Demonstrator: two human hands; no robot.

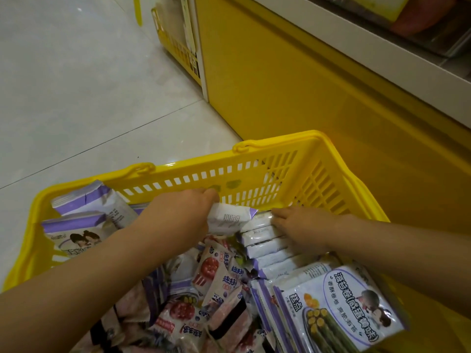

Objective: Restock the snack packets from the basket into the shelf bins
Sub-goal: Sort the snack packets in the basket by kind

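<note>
- Head view: a person's left hand [188, 215] closes round a crumpled purple-and-white packet [229, 220], which is held low against the far wall of the yellow basket [280, 141].
- Just right of that grip, the right hand [303, 225] lies with fingers straight on a row of upright white packets [267, 243], holding nothing that shows.
- Nearer the camera than the grip, small red-printed packets [211, 271] lie in a loose heap. Larger purple packs [341, 309] stand to its near right, and more lie to its left.
- Well above and right of the grip runs the white shelf edge [382, 47] over a yellow cabinet front [280, 85]. What the bins behind it hold is too blurred to tell.
- By the look of it, the restocking has far to go: the basket is heavily loaded, only one packet is in hand, and none is seen going into a bin.
</note>
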